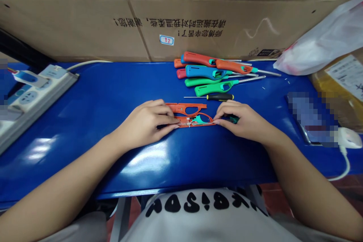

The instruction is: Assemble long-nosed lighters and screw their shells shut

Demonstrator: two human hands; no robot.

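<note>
An opened orange gas lighter shell half [210, 123] lies on the blue table, with a teal trigger [199, 120] and small internal parts in it. My left hand [154, 123] pinches its left end, thumb and fingers together over the inner parts. At the right end, my right hand [242, 121] has its thumb and forefinger closed on the shell's tip. A dark green object [233, 118] shows beneath the right fingers; its kind is mostly hidden. Just behind, the matching orange shell half [181, 108] touches the left fingers.
Several lighters [210, 72] in orange, red, blue and green are piled behind my hands. A yellow-black screwdriver [219, 97] lies before them. A power strip [31, 96] is left; a phone [307, 119], charger [350, 138] and plastic bag [320, 41] are right. A cardboard box [93, 26] borders the back.
</note>
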